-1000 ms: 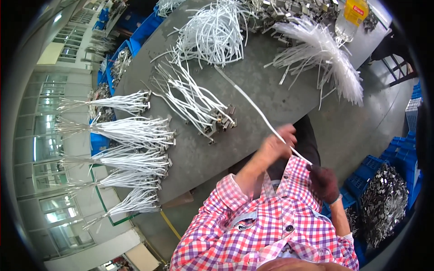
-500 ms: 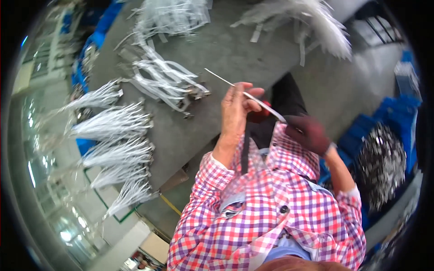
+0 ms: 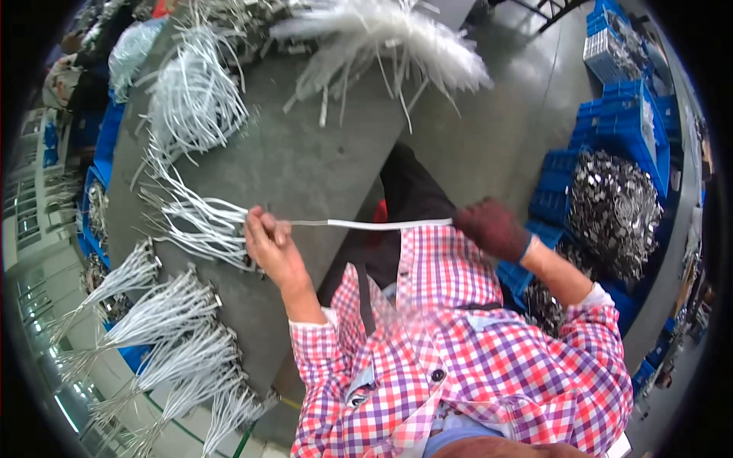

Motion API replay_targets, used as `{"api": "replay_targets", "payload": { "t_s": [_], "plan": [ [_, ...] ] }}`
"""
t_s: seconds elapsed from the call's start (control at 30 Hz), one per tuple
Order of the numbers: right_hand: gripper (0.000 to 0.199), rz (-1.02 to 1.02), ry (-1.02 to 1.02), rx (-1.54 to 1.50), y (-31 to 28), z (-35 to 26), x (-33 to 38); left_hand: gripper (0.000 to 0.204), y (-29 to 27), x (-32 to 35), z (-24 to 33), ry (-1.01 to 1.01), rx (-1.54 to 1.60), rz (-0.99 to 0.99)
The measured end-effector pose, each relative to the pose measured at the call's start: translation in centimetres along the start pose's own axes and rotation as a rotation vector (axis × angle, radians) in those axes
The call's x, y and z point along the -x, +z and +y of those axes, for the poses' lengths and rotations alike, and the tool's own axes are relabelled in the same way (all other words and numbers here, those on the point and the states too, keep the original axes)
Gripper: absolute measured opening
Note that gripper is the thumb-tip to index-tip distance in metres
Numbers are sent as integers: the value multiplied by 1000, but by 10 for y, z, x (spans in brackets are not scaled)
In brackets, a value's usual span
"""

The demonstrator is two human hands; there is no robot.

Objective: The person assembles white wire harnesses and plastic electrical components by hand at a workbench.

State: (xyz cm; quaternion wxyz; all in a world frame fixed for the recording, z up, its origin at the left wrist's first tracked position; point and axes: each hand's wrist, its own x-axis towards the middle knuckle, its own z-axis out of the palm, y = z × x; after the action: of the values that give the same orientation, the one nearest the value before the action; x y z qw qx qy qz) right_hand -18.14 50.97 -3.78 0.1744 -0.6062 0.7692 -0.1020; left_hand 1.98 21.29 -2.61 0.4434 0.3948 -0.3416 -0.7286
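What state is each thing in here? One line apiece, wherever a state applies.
White strand: nearly straight, thinner toward its left end
Left hand: bare, closed on the strand's thin end
Right hand: gloved, closed at the white end
White tubes: tangled in a heap
Clear strips: piled, ends splayed
Blue crate: heaped with metal parts

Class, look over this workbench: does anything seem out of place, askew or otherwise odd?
The pile of clear strips looks askew: its right end juts past the edge of the grey table. Also, oddly mismatched: the right hand wears a dark glove, the left hand is bare.
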Motion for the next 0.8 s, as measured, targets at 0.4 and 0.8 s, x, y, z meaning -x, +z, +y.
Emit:
{"api": "replay_targets", "payload": {
  "t_s": [0.4,0.8],
  "plan": [
    [8,-4,0,-48,-35,-39,-62,45,11,-20,47,83,-102,1],
    [40,696,-382,-148,-59,-61,-248,32,-37,-93,71,175,-712,35]
  ]
}}
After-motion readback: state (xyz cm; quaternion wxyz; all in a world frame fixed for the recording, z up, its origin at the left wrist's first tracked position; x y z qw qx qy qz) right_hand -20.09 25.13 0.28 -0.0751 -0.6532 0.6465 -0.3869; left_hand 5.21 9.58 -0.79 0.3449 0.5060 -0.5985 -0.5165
